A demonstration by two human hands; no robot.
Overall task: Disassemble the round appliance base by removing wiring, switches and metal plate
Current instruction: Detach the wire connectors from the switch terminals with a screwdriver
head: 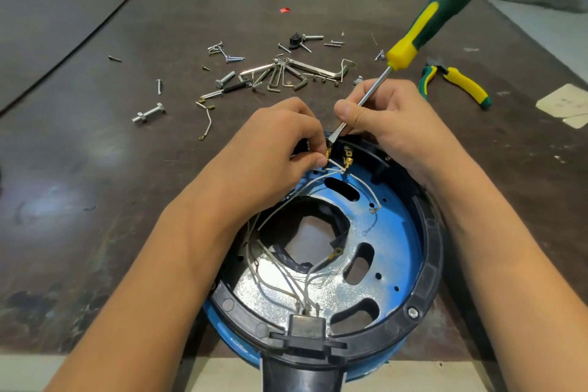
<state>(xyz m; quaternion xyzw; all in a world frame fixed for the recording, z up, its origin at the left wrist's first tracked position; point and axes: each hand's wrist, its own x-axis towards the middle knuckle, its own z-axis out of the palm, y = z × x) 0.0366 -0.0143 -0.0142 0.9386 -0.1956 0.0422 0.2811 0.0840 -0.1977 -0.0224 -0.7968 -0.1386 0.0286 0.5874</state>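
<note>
Pinching thin, limp wire (pixel 319 179) at its brass terminal (pixel 328 154) with left hand (pixel 280 137); gripping screwdriver (pixel 442 6) in right hand (pixel 385 118), prying just beside left hand. Working over base (pixel 429 264) under both wrists. Likely best pulled by stiff terminal.

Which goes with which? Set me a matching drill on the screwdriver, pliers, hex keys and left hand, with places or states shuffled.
1 screwdriver
2 pliers
3 hex keys
4 left hand

a lying at the far right
b pinching a terminal
c gripped by the right hand
d among loose screws

Pairs: 1-c, 2-a, 3-d, 4-b
</note>
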